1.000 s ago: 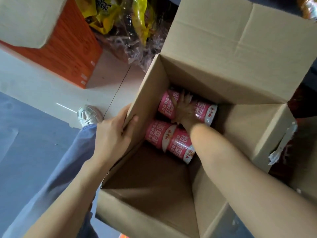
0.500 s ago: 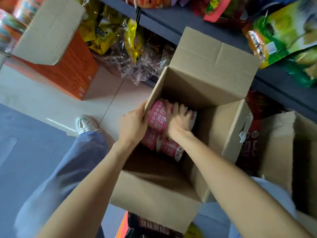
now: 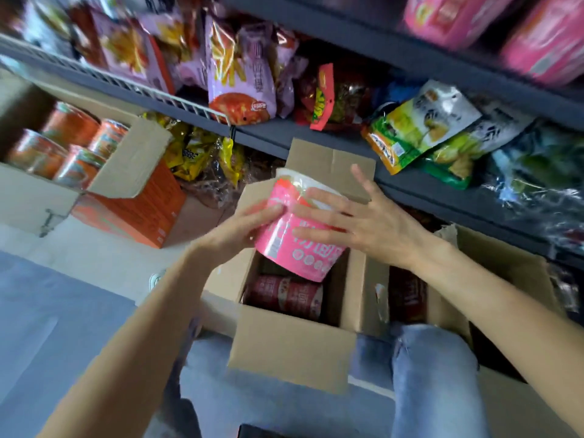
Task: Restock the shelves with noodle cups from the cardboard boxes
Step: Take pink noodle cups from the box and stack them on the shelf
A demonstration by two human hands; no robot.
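Observation:
A pink noodle cup [image 3: 295, 238] with a white rim is held tilted above the open cardboard box [image 3: 290, 355]. My left hand [image 3: 243, 230] grips its left side. My right hand [image 3: 363, 222] lies against its right side with fingers spread. More pink noodle cups [image 3: 284, 295] lie on their sides at the bottom of the box. Pink packs [image 3: 493, 30] sit on the upper right shelf, blurred.
Dark shelves [image 3: 420, 191] with snack bags [image 3: 240, 74] and green bags [image 3: 420, 131] run across the top. A box of orange cups [image 3: 63, 147] stands at left on an orange carton [image 3: 142, 213]. Another open box [image 3: 512, 270] is at right. My knee [image 3: 433, 374] is at the box's near right corner.
Both hands have lifted one pink cup out of the box, up toward the shelves. The view has tilted upward, showing more shelves.

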